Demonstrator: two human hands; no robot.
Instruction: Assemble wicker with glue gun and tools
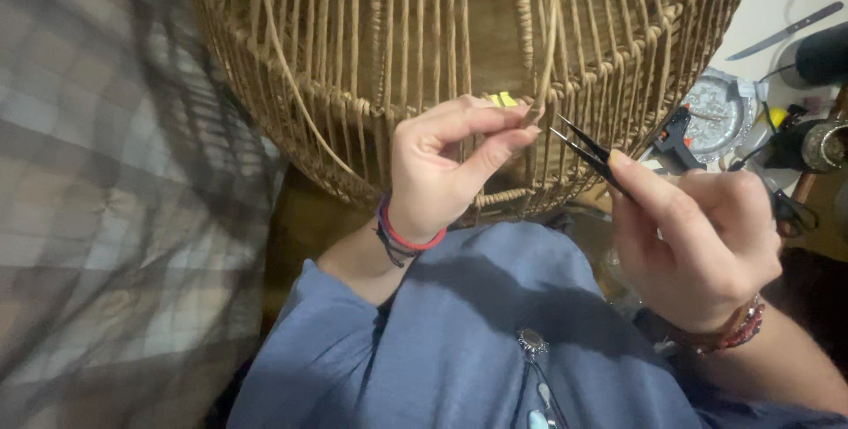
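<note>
A large round wicker frame wrapped in tan cord fills the top of the view, resting against my lap. My left hand pinches a loose tan cord end between thumb and forefinger in front of the frame's lower rim. My right hand grips a pair of small black snips, blades slightly apart, their tips pointing at the cord end just right of my left fingertips. A bit of yellow shows behind my left fingers.
A plaid blanket covers the left side. At the right, a white surface holds a knife, a foil dish, a black glue gun and dark tools. My blue garment fills the bottom.
</note>
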